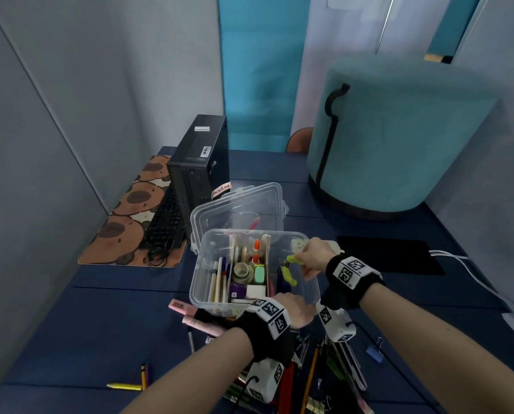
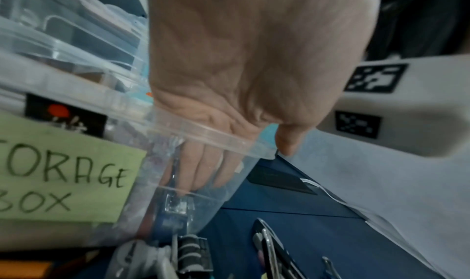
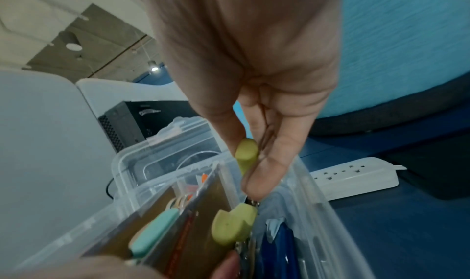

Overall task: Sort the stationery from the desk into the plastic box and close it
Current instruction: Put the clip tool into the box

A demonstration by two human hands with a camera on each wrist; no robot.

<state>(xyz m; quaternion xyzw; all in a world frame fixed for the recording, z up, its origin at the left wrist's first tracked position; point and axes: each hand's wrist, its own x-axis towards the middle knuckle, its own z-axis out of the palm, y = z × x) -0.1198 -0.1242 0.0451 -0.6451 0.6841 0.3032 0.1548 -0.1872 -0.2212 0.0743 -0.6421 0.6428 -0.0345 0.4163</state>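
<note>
The clear plastic box (image 1: 199, 282) stands mid-desk, its hinged lid (image 1: 237, 204) open behind it. Wooden dividers split it; pens, glue and erasers fill the left and middle sections. My right hand (image 1: 305, 262) pinches one yellow-green handle of a pair of pliers (image 1: 291, 274) over the right section. In the right wrist view the right hand (image 3: 248, 168) holds the upper handle, and the pliers (image 3: 234, 227) hang with their handles spread and the lower one inside the box. My left hand (image 1: 294, 304) hooks over the near right rim; the left hand (image 2: 241, 162) has its fingers (image 2: 193, 168) inside the wall and its thumb outside.
Loose pencils and pens (image 1: 309, 377), pink markers (image 1: 190, 312), a yellow crayon (image 1: 124, 386) and a blue binder clip (image 1: 374, 352) lie on the near desk. A computer tower (image 1: 200, 162), keyboard (image 1: 163, 225), teal stool (image 1: 399, 138) and power strip (image 3: 356, 174) surround the box.
</note>
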